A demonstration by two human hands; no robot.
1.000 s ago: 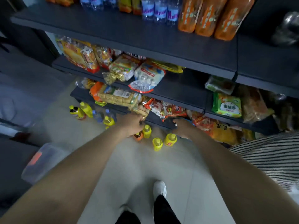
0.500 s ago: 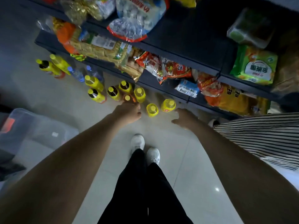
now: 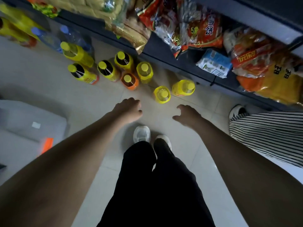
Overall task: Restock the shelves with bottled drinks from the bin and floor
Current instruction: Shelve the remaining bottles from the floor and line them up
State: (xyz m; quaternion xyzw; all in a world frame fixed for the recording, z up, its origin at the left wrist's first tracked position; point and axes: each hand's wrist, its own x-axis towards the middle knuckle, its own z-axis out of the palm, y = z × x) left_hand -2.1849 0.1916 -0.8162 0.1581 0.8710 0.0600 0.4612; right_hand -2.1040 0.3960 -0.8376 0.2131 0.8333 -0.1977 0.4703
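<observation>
Several yellow-capped drink bottles stand on the tiled floor in front of the lowest shelf (image 3: 165, 58). Nearest me are a yellow bottle (image 3: 162, 94) and a second yellow bottle (image 3: 183, 87) to its right. An orange-labelled bottle (image 3: 129, 80) stands further left in the cluster. My left hand (image 3: 127, 110) hovers just below that cluster, fingers loosely curled, holding nothing. My right hand (image 3: 188, 115) hangs below the two nearest bottles, fingers relaxed and empty. Two clear blue-capped water bottles (image 3: 49, 39) stand at the far left.
Snack bags (image 3: 203, 30) fill the low shelves above the bottles. A clear plastic bin (image 3: 31, 122) sits on the floor at the left. My feet in white shoes (image 3: 141, 133) are just below my hands. Another person's striped garment (image 3: 268, 136) and shoe (image 3: 237, 110) are at the right.
The view has tilted further down toward the floor. Both hands have drawn back from the bottles toward me and hold nothing.
</observation>
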